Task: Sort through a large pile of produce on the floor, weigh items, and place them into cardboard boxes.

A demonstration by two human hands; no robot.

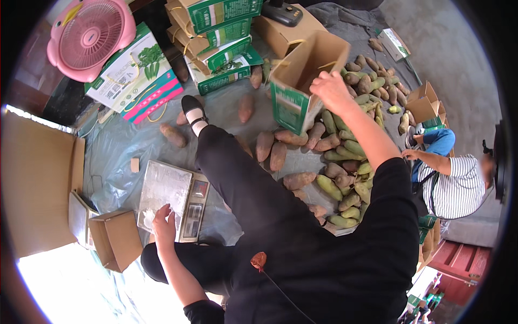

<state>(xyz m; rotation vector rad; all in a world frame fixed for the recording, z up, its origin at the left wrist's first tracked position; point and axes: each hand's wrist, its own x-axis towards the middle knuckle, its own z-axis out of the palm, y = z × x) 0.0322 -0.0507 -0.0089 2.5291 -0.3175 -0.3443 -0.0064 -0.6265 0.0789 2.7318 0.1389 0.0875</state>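
My right hand grips the near upper edge of a tall open carton, green printed outside and plain brown inside. The carton is tilted, and a yellow cord shows at its rim; whether my fingers also hold the cord I cannot tell. Below and beside it lie brown elongated tubers and long green fruits. My left hand has its fingers apart and holds nothing. It hovers over or rests at the near edge of the metal plate of a scale; which one, the view does not settle.
Stacked green cartons stand ahead. A pink fan and a flattened printed carton are far left. A small open brown box sits left of the scale. A seated person in a striped shirt is at the right.
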